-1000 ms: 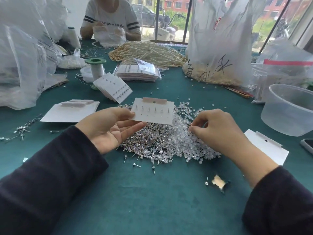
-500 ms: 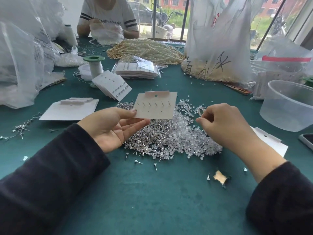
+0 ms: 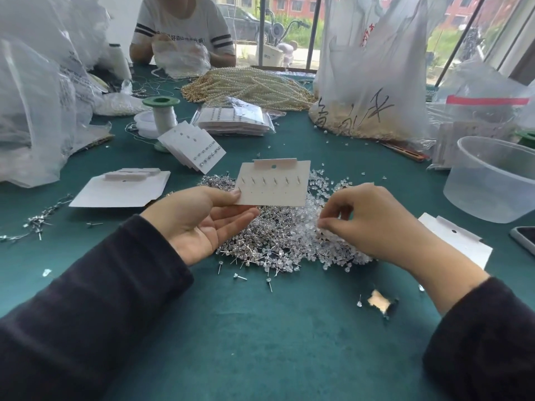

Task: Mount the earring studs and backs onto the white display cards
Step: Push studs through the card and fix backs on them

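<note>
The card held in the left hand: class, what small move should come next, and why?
Probably bring the right hand to the card and push a clear back onto a post. Six posts stand bare there, and its fingertips pinch at the pile of backs.

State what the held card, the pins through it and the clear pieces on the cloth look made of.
White rectangular display card, pinched by the left hand: matte card stock, apparently; flat and thin-edged. Six thin silver posts through it: probably polished metal, since they glint. Heap of small clear earring backs: likely plastic or silicone, translucent and glossy; which one cannot be told.
</note>
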### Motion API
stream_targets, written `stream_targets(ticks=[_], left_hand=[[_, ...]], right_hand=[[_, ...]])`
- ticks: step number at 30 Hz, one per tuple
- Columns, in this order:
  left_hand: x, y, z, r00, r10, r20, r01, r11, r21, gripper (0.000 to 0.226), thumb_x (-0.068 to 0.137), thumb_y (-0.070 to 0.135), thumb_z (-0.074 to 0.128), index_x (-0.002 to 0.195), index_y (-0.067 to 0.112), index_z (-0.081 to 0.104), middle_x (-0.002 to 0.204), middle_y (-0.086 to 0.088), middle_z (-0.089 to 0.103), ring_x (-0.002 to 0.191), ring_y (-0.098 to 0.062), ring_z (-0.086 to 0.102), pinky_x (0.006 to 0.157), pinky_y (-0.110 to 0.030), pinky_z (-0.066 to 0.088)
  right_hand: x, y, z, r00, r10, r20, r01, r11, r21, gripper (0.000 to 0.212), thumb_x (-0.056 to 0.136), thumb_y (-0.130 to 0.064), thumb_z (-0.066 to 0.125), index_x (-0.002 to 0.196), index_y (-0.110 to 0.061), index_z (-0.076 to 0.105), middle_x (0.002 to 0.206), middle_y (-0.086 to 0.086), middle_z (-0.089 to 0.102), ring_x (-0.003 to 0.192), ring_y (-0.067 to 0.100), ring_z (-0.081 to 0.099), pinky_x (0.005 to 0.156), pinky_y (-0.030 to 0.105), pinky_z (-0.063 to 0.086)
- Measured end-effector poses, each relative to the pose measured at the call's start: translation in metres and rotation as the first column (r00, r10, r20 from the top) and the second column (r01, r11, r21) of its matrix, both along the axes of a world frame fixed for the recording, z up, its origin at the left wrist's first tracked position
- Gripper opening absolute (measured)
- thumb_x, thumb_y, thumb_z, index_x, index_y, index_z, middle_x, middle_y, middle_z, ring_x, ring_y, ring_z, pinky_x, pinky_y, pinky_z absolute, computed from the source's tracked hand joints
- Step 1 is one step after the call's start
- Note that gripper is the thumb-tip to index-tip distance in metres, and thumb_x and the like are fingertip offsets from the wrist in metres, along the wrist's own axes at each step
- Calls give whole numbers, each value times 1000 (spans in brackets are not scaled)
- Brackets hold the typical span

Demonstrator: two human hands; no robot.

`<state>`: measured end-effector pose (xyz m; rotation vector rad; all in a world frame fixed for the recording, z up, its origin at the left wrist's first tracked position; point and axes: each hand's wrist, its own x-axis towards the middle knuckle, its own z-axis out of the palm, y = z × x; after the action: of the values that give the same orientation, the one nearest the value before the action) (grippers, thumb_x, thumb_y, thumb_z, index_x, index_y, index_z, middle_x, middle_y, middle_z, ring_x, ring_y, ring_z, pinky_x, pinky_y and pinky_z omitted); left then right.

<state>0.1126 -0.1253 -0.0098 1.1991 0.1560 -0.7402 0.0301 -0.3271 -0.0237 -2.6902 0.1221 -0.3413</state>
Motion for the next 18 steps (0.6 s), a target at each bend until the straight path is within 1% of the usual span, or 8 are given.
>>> stream_targets(ticks=[4, 7, 9, 11, 12, 15, 16, 18], left_hand=[[-3, -3, -1, 1000, -8, -3, 8, 1000, 6, 13, 86, -3, 49, 74, -4, 56, 57, -18, 67, 47, -21, 66, 44, -24, 55], [-4, -4, -1, 1000, -5, 2, 5, 1000, 4, 14, 85, -5, 50, 72, -5, 55, 57, -19, 67, 47, -22, 66, 46, -25, 56], [-5, -4, -2, 1000, 5, 11, -5, 1000, 9, 14, 84, -5, 51, 71, -5, 54, 56, -19, 66, 47, -23, 66, 45, -25, 56], [-7, -4, -2, 999, 14, 29, -14, 1000, 20, 12, 84, -6, 52, 72, -5, 55, 57, -19, 67, 48, -23, 67, 45, -25, 55], [-7, -5, -2, 999, 13, 40, -14, 1000, 25, 11, 84, -5, 52, 73, -5, 55, 57, -19, 67, 49, -23, 67, 45, -25, 55], [-9, -6, -2, 998, 5, 70, -9, 999, 46, 10, 84, -5, 52, 75, -4, 56, 57, -18, 67, 49, -23, 67, 46, -25, 56], [-10, -7, -2, 997, 4, 79, -9, 998, 55, 10, 84, -5, 52, 75, -4, 55, 56, -18, 67, 48, -22, 67, 46, -25, 56], [-11, -8, -3, 996, 4, 93, -10, 998, 68, 11, 84, -5, 51, 74, -5, 55, 55, -17, 67, 47, -22, 66, 45, -24, 55]], right_hand=[[0, -2, 2, 992, -72, 101, 65, 995, 72, 14, 78, -30, 71, 67, -24, 65, 60, -12, 61, 55, -1, 53, 52, 4, 36], [0, -2, 2, 991, -95, 99, 84, 990, 115, 19, 78, -31, 71, 64, -20, 67, 57, -6, 62, 51, 1, 52, 50, 5, 38], [0, -1, 3, 989, -111, 99, 95, 982, 162, 16, 79, -28, 71, 66, -19, 68, 58, -3, 65, 52, 5, 55, 51, 8, 40], [0, -1, 5, 982, -142, 124, 104, 957, 271, 9, 78, -20, 72, 69, -19, 70, 61, -1, 67, 56, 11, 59, 57, 18, 45], [0, -1, 6, 978, -159, 138, 107, 940, 323, 8, 77, -17, 72, 70, -19, 71, 62, -1, 68, 56, 11, 58, 57, 21, 45], [-2, 0, 9, 972, -184, 143, 109, 901, 419, 11, 77, -11, 71, 72, -21, 72, 65, -5, 69, 55, 2, 57, 58, 17, 45], [-2, 0, 10, 973, -183, 138, 110, 901, 419, 13, 77, -10, 70, 73, -22, 72, 66, -6, 69, 55, 1, 58, 58, 15, 45], [-3, 1, 10, 978, -178, 112, 125, 919, 373, 14, 78, -10, 69, 75, -23, 73, 67, -9, 69, 56, -2, 58, 56, 10, 43]])
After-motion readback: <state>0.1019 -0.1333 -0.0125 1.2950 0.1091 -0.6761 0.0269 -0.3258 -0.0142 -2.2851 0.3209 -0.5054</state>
